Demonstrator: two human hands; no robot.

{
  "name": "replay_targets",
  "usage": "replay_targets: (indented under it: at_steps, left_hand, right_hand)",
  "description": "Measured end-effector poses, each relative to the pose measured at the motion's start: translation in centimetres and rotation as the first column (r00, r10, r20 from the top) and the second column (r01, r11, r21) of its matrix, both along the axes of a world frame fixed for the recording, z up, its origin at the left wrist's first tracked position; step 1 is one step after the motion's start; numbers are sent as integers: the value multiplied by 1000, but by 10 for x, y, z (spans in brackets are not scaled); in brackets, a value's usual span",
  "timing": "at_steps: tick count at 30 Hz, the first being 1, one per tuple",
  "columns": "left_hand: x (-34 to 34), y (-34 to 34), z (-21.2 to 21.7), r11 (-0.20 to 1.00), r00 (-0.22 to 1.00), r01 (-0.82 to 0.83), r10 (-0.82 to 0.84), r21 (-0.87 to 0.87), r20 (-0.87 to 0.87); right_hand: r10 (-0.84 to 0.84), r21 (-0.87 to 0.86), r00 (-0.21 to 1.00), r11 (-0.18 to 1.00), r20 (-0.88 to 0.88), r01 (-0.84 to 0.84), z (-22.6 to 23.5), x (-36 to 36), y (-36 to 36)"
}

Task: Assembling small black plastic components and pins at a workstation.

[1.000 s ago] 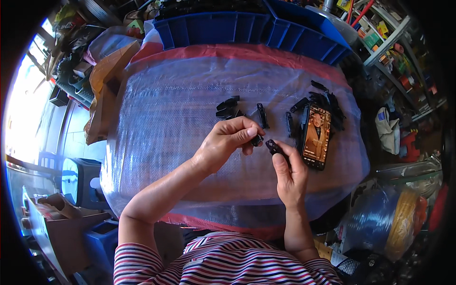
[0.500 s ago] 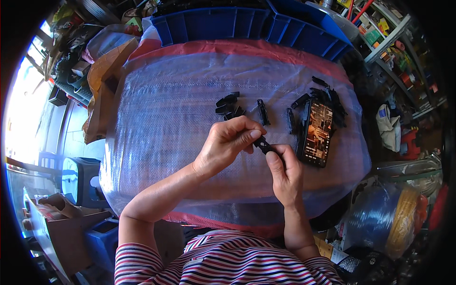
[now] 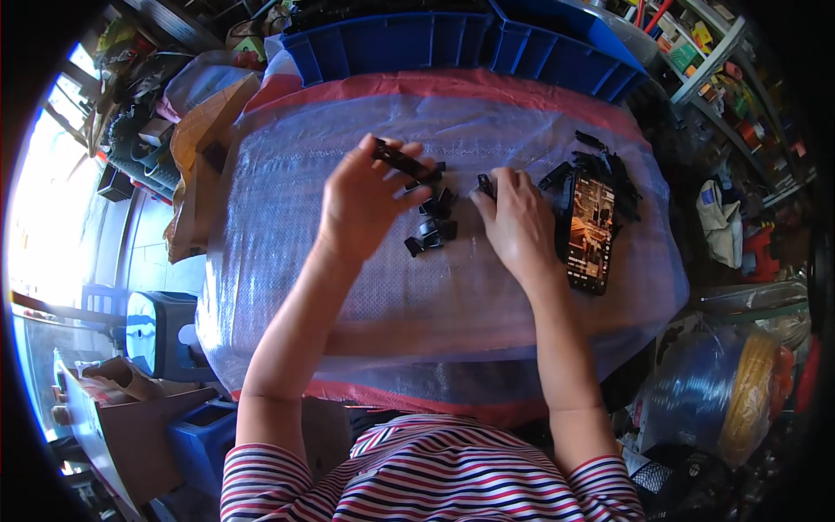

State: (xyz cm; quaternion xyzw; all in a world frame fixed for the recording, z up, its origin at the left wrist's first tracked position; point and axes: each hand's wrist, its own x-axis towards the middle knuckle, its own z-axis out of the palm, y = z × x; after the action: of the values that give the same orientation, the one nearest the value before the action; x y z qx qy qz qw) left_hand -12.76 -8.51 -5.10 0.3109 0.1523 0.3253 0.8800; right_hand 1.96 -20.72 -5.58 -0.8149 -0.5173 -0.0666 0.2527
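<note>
My left hand is raised over the cloth-covered table, its fingers partly spread, with a long, narrow black plastic part held across the fingertips. To the right, my right hand is lowered to the table, thumb and fingers closed around another slim black plastic part; its fingertips are partly hidden. Between the hands lies a loose group of small black plastic pieces. A heap of similar long black parts lies beyond a phone with a lit screen, right of my right hand.
Two blue plastic bins stand along the table's far edge. A translucent woven sheet with red borders covers the table. Left are brown paper wrapping and a blue container; right, a wrapped coil roll and a shelf.
My hands have parted from the black part they both held. The left has moved up and left with a black part; the right has moved forward to one on the table.
</note>
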Motion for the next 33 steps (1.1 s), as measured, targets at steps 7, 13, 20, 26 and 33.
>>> replay_targets:
  at_steps: [7, 13, 20, 26, 33]
  left_hand:
    - [-7, 26, -21, 502, 650, 264, 538, 824, -536]
    - [0, 6, -30, 35, 598, 497, 711, 867, -371]
    - [8, -16, -13, 37, 707, 333, 651, 942, -275]
    - [4, -1, -29, -5, 665, 464, 663, 886, -344]
    - [6, -4, -26, 53, 727, 335, 621, 941, -294]
  right_hand:
    - [210, 147, 970, 970, -121, -191, -9, 1, -29]
    - [320, 311, 820, 932, -474, -185, -14, -24, -62]
    - [384, 454, 804, 876, -453, -163, -11, -35, -57]
    - [421, 415, 803, 877, -422, -242, -17, -39, -53]
    - [402, 404, 811, 886, -425, -227, -17, -37, -54]
